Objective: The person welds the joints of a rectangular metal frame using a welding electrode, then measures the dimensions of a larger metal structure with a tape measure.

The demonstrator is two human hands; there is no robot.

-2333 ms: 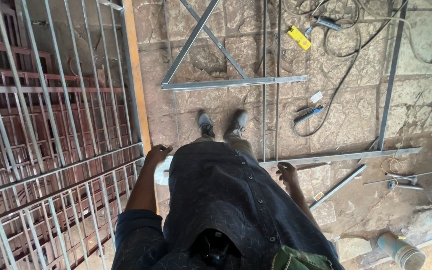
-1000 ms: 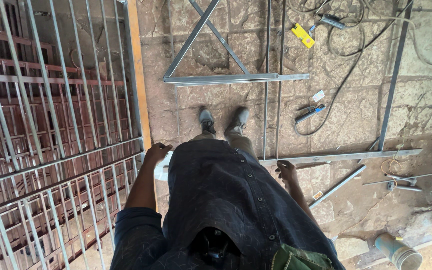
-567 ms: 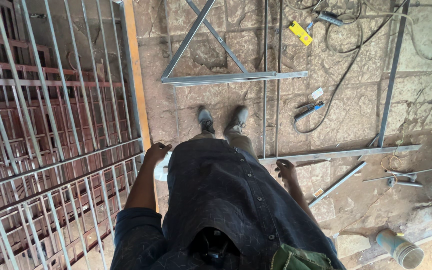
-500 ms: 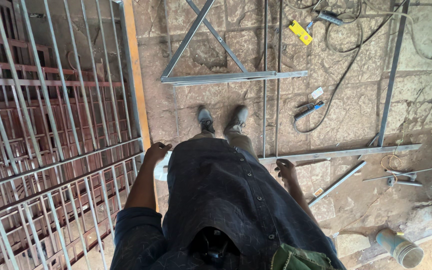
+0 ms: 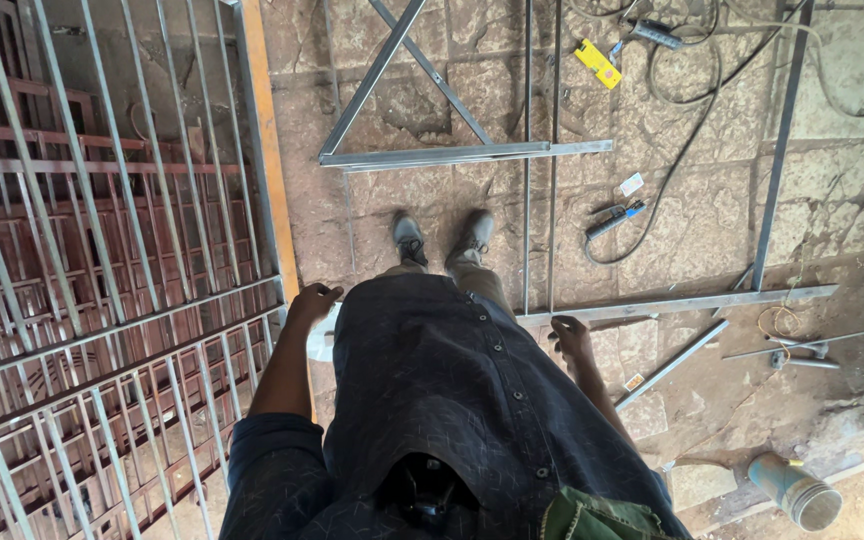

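White crumpled cloth (image 5: 322,335) gripped by curled left hand (image 5: 309,303) at 9 o'clock | right hand (image 5: 569,335) at 3 o'clock, fingers loosely bent, empty | risk: tripping on grey steel bars (image 5: 677,304) near feet

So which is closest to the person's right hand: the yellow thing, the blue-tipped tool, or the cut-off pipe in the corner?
From the right hand:
1. Blue-tipped tool, just ahead on the stone floor.
2. Cut-off pipe, lower right corner.
3. Yellow tool, far ahead, near the coiled cable.

Left hand (image 5: 310,303): blocked to its left by the metal grille (image 5: 102,300) and orange frame post (image 5: 267,150). Right hand (image 5: 572,335): steel bar (image 5: 682,303) just beside it; open stone floor (image 5: 692,220) beyond.
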